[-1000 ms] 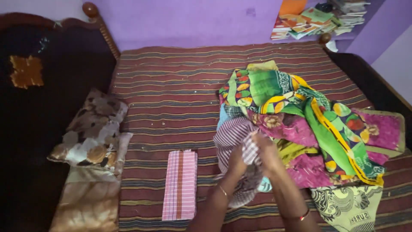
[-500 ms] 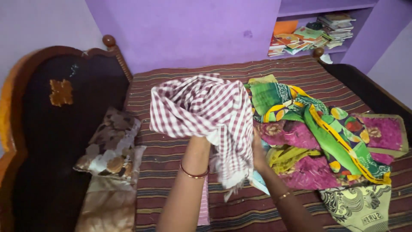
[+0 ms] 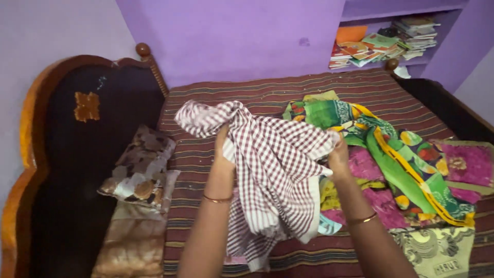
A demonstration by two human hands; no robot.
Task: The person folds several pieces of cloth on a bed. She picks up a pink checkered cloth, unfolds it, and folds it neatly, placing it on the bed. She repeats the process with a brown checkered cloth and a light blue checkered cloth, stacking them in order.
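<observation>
Change noted: half a second ago I had the maroon-and-white checked cotton cloth (image 3: 272, 170) bunched high in front of me; a second ago it was still a wad in the heap. Now it hangs spread between my hands above the bed, so the work has gone from pulling it free to finding its edges.

Left hand (image 3: 222, 149): fingers closed on the cloth's upper edge, a twisted corner trailing off to the left. Thin metal bangle on the wrist.

Right hand (image 3: 338, 154): pinching the opposite edge, near the heap. Bangle likewise.

Checked cloth: thin woven cotton, small gingham squares, plain white border along one side, limp and creased; lower part droops onto the mattress and hides most of what lies under it.

Heap of printed fabrics (image 3: 401, 154): green, yellow and magenta florals, soft, crumpled, on the right half of the bed.

Striped mattress (image 3: 231, 95): brown, maroon and blue bands, coarse weave.

Floral brown pillows (image 3: 136, 172): two, stacked by the headboard, satin-like sheen.

Dark wooden headboard (image 3: 77, 128): curved, turned post.

Shelf of books and papers (image 3: 383, 44): loose piles, in a purple wall recess.
</observation>
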